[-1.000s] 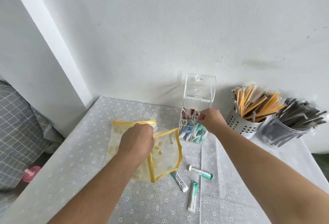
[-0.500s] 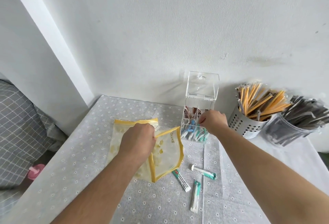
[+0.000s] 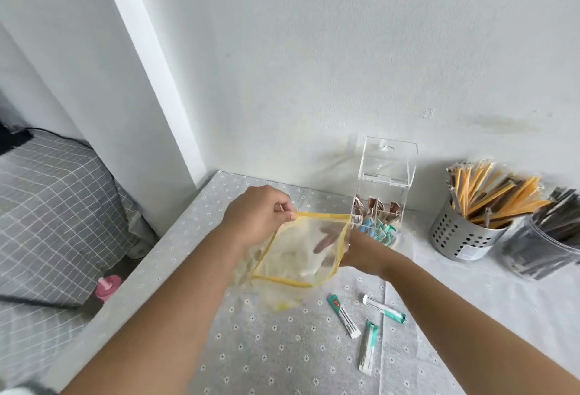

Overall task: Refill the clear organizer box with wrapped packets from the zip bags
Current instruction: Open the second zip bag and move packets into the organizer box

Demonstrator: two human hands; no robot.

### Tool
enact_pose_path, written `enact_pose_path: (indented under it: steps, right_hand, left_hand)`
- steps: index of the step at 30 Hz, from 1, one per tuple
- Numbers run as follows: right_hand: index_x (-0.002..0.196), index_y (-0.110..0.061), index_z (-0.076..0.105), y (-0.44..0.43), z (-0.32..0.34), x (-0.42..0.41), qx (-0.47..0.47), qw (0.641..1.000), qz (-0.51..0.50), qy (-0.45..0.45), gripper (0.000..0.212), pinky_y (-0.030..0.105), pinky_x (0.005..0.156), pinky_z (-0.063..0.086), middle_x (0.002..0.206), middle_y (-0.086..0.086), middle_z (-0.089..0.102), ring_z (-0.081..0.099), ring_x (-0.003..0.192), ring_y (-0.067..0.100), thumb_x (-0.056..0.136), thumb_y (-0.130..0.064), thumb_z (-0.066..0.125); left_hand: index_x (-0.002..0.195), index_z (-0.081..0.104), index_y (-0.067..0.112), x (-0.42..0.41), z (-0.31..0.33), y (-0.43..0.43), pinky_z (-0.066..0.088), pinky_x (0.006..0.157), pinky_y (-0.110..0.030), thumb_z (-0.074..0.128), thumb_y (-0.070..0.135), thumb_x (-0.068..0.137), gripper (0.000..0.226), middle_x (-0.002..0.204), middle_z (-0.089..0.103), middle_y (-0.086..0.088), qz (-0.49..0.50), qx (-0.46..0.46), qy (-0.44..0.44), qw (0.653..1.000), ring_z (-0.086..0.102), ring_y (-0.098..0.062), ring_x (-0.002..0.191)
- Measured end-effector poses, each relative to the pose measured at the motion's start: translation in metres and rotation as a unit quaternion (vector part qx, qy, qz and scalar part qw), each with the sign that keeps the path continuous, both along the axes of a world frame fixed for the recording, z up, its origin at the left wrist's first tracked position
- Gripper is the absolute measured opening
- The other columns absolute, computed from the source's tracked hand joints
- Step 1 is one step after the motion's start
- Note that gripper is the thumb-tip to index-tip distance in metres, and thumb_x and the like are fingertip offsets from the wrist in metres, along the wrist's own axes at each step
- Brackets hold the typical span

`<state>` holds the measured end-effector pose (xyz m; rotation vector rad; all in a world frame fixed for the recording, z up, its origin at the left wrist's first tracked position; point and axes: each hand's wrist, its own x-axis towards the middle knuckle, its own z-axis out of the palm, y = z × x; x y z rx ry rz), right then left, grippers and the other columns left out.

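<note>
Our left grip pinches the yellow-edged rim of the zip bag between thumb and curled fingers, holding that side of the mouth up off the worktop. Our right grip is pushed in through the open mouth from the other side. Its fingers show only as a dark blur through the plastic, so we cannot tell how far they are spread or whether they hold anything. Pale shapes lie low in the bag, too blurred to name. Just beyond the bag's far corner stands the clear organizer box, against the wall, with its lid tipped up. Brown wrapped packets fill its rear compartments, and blue and teal packets fill its front ones. On the daisy-print cloth, near us and to the right of the bag, lie three loose packets: a teal-tipped one, another beside it, and a third closer to us. Well to the right, a perforated metal cup holds orange and brown sticks, touching a clear jar of dark ones. Left of the worktop we see a bed in grey check and a small pink thing below its edge.
</note>
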<state>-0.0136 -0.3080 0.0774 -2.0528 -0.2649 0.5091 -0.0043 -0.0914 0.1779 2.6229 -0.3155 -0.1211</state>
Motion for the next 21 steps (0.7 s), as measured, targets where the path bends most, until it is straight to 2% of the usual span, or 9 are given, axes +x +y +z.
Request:
enact_pose_path:
  steps: [2, 4, 7, 9, 12, 14, 16, 19, 21]
  right_hand:
    - [0.079, -0.019, 0.072, 0.008, 0.008, -0.004, 0.096, 0.994, -0.049, 0.034, 0.012, 0.026, 0.089, 0.043, 0.101, 0.001, 0.068, 0.061, 0.096, 0.011, 0.079, -0.008, 0.073]
    - [0.079, -0.011, 0.073, 0.014, 0.014, -0.005, 0.149, 0.984, -0.095, 0.026, 0.008, 0.024, 0.077, 0.044, 0.076, 0.002, 0.066, 0.062, 0.072, 0.009, 0.083, -0.006, 0.068]
    - [0.098, 0.012, 0.064, 0.030, 0.018, -0.002, 0.205, 0.965, -0.155, 0.045, 0.016, 0.009, 0.063, 0.051, 0.084, 0.012, 0.067, 0.067, 0.064, 0.003, 0.088, 0.000, 0.058]
    - [0.095, 0.010, 0.062, 0.044, 0.016, 0.002, 0.255, 0.942, -0.204, 0.079, 0.012, 0.015, 0.072, 0.057, 0.095, 0.015, 0.066, 0.070, 0.078, 0.014, 0.089, 0.002, 0.057]
    - [0.080, -0.002, 0.063, 0.067, 0.010, 0.013, 0.293, 0.916, -0.249, 0.114, 0.010, 0.037, 0.091, 0.054, 0.080, 0.008, 0.066, 0.068, 0.084, 0.027, 0.089, -0.002, 0.058]
    - [0.079, -0.007, 0.063, 0.080, 0.005, 0.019, 0.262, 0.920, -0.263, 0.123, 0.012, 0.038, 0.083, 0.052, 0.069, 0.003, 0.063, 0.068, 0.069, 0.017, 0.090, -0.009, 0.059]
    - [0.081, -0.010, 0.063, 0.091, 0.001, 0.026, 0.243, 0.918, -0.288, 0.128, 0.013, 0.028, 0.065, 0.052, 0.070, 0.003, 0.063, 0.066, 0.056, 0.010, 0.092, -0.014, 0.057]
    - [0.087, -0.007, 0.065, 0.102, -0.011, 0.033, 0.211, 0.908, -0.343, 0.117, 0.016, 0.026, 0.058, 0.052, 0.073, 0.004, 0.067, 0.063, 0.055, 0.014, 0.094, -0.017, 0.055]
    - [0.090, -0.007, 0.065, 0.109, -0.020, 0.038, 0.180, 0.904, -0.374, 0.107, 0.020, 0.026, 0.057, 0.050, 0.073, 0.005, 0.069, 0.063, 0.059, 0.017, 0.096, -0.021, 0.053]
  left_hand:
    - [0.080, 0.070, 0.021, 0.004, 0.001, 0.019, 0.050, 0.070, -0.033, 0.068, 0.032, 0.085, 0.013, 0.072, 0.065, -0.001, 0.019, -0.139, 0.062, 0.988, 0.060, -0.018, 0.070]
    - [0.094, 0.070, 0.023, 0.003, 0.000, 0.040, 0.049, 0.068, -0.030, 0.059, 0.044, 0.089, 0.025, 0.081, 0.064, 0.000, 0.069, -0.312, 0.147, 0.936, 0.060, -0.015, 0.073]
    - [0.110, 0.063, 0.027, 0.003, -0.022, 0.074, 0.049, 0.077, -0.031, 0.035, 0.067, 0.080, 0.058, 0.100, 0.066, 0.005, 0.107, -0.505, 0.247, 0.820, 0.062, -0.011, 0.091]
    - [0.116, 0.058, 0.027, 0.000, -0.048, 0.090, 0.046, 0.085, -0.035, 0.030, 0.073, 0.070, 0.071, 0.107, 0.063, 0.004, 0.108, -0.541, 0.274, 0.788, 0.058, -0.010, 0.097]
    - [0.122, 0.053, 0.031, -0.004, -0.078, 0.096, 0.038, 0.096, -0.037, 0.054, 0.075, 0.065, 0.072, 0.121, 0.055, 0.012, 0.073, -0.490, 0.305, 0.813, 0.050, -0.008, 0.114]
    - [0.119, 0.059, 0.029, 0.000, -0.090, 0.094, 0.037, 0.097, -0.037, 0.067, 0.050, 0.080, 0.046, 0.124, 0.060, 0.009, 0.054, -0.437, 0.305, 0.844, 0.051, -0.011, 0.118]
    - [0.102, 0.064, 0.026, 0.011, -0.103, 0.094, 0.044, 0.088, -0.032, 0.060, 0.034, 0.092, 0.013, 0.105, 0.069, 0.004, 0.094, -0.401, 0.261, 0.873, 0.063, -0.012, 0.097]
    - [0.104, 0.059, 0.013, 0.026, -0.120, 0.093, 0.050, 0.057, -0.021, 0.053, 0.027, 0.096, 0.017, 0.084, 0.067, 0.000, 0.166, -0.403, 0.215, 0.874, 0.063, -0.009, 0.063]
    - [0.102, 0.057, 0.009, 0.031, -0.132, 0.093, 0.047, 0.049, -0.021, 0.054, 0.026, 0.095, 0.019, 0.074, 0.061, 0.000, 0.191, -0.368, 0.166, 0.894, 0.056, -0.010, 0.055]
